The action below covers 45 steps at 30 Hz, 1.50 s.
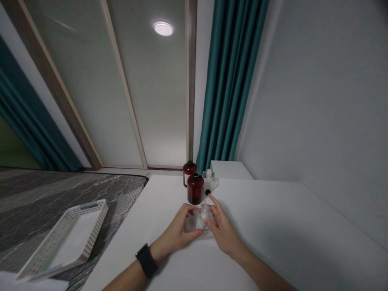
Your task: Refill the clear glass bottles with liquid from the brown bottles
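Between my two hands on the white table is a small clear bottle (201, 220) with a pale, narrow, upright top; its details are blurred. My left hand (178, 230), with a dark watch on the wrist, wraps the left side, thumb in front and fingers behind. On the right side, my right hand (223, 231) grips near its top, the index finger stretched forward beside a black cap (207, 192). Just beyond stands a dark red-brown bottle (195, 190) with no cap seen on its neck. A similar capped bottle (189, 169) is partly hidden behind it.
Right of the brown bottles sits another clear container (209, 178) with a whitish top. A white box-like block (232, 169) adjoins the table's (285, 218) far edge. Left of the table, a white perforated basket (65, 238) rests lower down. Teal curtains (232, 81) hang behind.
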Each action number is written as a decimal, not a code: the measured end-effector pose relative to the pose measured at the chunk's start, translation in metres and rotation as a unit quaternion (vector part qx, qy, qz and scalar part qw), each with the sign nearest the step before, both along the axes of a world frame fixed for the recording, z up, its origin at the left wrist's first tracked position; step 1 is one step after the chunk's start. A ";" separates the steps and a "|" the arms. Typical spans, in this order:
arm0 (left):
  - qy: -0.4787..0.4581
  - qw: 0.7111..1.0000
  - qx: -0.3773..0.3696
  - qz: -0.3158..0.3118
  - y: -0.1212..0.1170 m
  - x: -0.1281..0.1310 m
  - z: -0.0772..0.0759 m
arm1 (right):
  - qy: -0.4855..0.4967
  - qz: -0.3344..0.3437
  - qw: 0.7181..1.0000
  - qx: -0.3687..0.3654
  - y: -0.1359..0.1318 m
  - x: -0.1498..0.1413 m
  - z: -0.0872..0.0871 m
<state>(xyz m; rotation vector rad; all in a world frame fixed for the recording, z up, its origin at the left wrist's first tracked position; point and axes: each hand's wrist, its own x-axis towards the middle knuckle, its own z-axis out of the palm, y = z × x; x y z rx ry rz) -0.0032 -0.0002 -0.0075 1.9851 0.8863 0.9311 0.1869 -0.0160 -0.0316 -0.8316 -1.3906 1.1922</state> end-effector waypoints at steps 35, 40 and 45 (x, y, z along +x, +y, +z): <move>0.029 0.999 -0.008 -0.044 0.011 -0.026 0.013 | -0.097 0.035 0.994 -0.019 -0.003 0.022 0.015; 0.053 0.997 0.018 -0.058 0.008 -0.022 0.012 | -0.114 0.040 0.992 -0.019 0.000 0.025 0.013; 0.057 0.997 0.057 0.011 0.017 -0.031 0.013 | -0.133 0.000 0.991 -0.015 0.005 0.031 0.013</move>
